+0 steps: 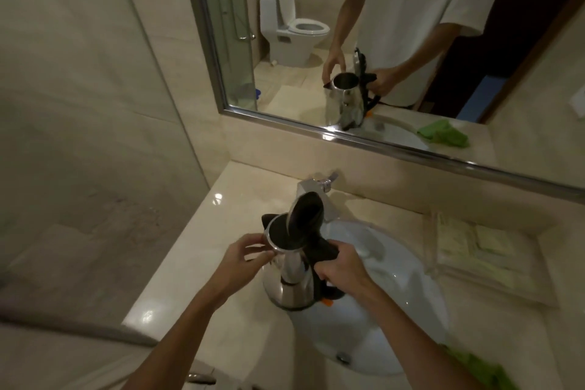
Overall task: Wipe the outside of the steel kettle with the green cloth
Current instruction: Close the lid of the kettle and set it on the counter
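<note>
The steel kettle [289,275] stands on the counter at the left edge of the sink, its black lid flipped up. My right hand [340,266] is closed around the kettle's black handle. My left hand [242,258] touches the kettle's rim and upper body on the left side, fingers curled against the steel. The green cloth [481,370] lies on the counter at the lower right, by the sink's front edge, apart from both hands. The mirror shows the kettle and the cloth again.
A white sink basin [380,310] with a drain lies right of the kettle, and a chrome tap [319,187] stands behind it. Folded pale towels [474,256] rest on the right of the beige counter [177,275]. A glass shower panel stands at the left.
</note>
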`<state>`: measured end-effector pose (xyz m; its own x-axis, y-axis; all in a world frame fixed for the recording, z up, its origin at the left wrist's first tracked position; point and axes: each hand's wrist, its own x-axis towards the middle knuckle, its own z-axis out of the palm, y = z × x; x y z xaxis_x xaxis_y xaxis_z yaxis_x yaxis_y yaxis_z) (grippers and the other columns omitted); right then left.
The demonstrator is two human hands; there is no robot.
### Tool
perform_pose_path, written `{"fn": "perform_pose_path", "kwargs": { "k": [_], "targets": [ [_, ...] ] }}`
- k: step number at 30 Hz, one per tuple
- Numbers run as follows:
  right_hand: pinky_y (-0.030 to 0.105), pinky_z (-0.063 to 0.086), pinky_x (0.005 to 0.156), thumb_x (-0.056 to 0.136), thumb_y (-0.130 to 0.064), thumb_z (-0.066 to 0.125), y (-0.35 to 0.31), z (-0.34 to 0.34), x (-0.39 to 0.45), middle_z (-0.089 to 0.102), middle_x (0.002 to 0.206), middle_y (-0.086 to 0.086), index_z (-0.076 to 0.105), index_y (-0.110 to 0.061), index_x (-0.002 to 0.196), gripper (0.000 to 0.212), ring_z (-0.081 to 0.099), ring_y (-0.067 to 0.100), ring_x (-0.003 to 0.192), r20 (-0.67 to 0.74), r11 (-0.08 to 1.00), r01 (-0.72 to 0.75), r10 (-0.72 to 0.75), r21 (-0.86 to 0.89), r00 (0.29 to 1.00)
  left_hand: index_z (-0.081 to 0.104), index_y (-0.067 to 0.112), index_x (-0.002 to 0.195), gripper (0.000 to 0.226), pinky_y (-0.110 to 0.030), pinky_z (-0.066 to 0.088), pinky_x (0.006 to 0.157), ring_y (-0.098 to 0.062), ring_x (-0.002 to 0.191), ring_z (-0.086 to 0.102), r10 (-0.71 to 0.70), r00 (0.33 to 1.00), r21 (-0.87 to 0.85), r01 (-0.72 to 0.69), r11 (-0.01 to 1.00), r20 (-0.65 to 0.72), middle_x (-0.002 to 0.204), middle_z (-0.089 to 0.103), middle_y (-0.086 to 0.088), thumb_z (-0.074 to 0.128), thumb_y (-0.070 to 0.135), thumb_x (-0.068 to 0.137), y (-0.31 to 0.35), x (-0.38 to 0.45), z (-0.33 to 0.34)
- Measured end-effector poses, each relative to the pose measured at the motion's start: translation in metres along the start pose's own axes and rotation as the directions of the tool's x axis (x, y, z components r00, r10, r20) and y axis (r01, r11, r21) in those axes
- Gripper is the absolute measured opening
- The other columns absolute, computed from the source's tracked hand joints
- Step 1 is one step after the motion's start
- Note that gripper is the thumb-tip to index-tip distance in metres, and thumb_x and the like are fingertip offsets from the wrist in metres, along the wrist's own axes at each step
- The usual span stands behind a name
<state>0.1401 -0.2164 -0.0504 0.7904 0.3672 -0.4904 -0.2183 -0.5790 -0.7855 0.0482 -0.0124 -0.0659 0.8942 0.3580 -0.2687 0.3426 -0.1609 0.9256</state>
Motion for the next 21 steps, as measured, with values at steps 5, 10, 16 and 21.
{"fn": "perform_pose_path", "kwargs": {
  "k": [5,10,16,21],
  "targets": [
    [0.026,0.057,0.063,0.076,0.001,0.067,-0.018,0.053,-0.003,0.065,0.088,0.004,0.060,-0.018,0.102,0.033,0.064,0.016,0.082,0.017,0.998,0.023,-0.024,0.062,1.000,0.058,0.016,0.121,0.040,-0.019,0.053,0.080,-0.009,0.105,0.062,0.012,0.999,-0.008,-0.013,1.000,-0.043,0.109,0.065,0.004,0.070,0.013,0.083,-0.013,-0.003,-0.040],
    [0.040,0.062,0.079,0.080,0.000,0.071,-0.031,0.093,-0.001,0.063,0.088,-0.001,0.057,-0.032,0.088,0.036,0.065,0.019,0.087,0.048,0.997,0.037,-0.040,0.065,0.998,0.054,0.019,0.122,0.045,-0.023,0.052,0.086,-0.009,0.108,0.059,0.032,0.999,-0.020,-0.032,0.999,-0.015,0.109,0.062,0.009,0.071,0.010,0.081,-0.028,-0.004,-0.077],
    [0.044,0.048,0.103,0.092,-0.059,0.051,-0.041,0.089,0.002,0.070,0.100,0.004,0.063,-0.021,0.098,0.041,0.065,0.019,0.102,0.168,0.997,0.068,-0.072,0.033,0.983,0.055,0.024,0.124,0.046,-0.035,0.050,0.096,-0.009,0.114,0.057,0.048,0.998,-0.007,-0.048,0.999,0.037,0.116,0.061,0.009,0.073,0.018,0.082,-0.046,0.001,-0.106],
    [0.046,0.050,0.099,0.059,-0.098,0.034,-0.072,0.085,0.018,0.066,0.108,0.014,0.061,-0.012,0.103,0.100,0.063,0.031,0.105,0.113,0.997,0.012,-0.004,-0.077,0.994,0.057,0.018,0.122,0.040,-0.035,0.052,0.096,-0.013,0.115,0.058,0.042,0.995,0.023,-0.045,0.999,0.093,0.120,0.061,0.003,0.069,0.011,0.084,-0.046,0.008,-0.116]
  ]
}}
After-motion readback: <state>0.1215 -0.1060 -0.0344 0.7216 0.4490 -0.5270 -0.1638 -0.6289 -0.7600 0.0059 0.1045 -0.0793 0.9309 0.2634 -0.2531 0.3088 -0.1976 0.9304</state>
